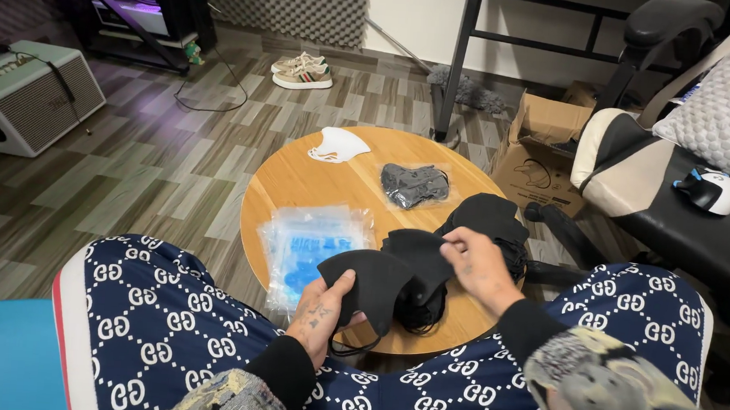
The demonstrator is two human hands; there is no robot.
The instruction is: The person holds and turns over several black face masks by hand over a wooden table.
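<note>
Head view, black mask [374, 284] pinched in left fingers [335, 293] — right fingers [451, 241] touching stack [426, 256]

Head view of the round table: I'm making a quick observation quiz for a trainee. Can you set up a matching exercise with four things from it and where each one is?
Things:
1. white mask
2. bagged dark masks
3. stack of clear bags
4. black mask

Places:
A. pinched in the left hand at the near edge of the table
B. lying loose at the far edge of the table
C. flat on the table's left side, just beyond the left hand
D. mid-table, between the white one and the loose black pile

Pairs: 1-B, 2-D, 3-C, 4-A
</note>
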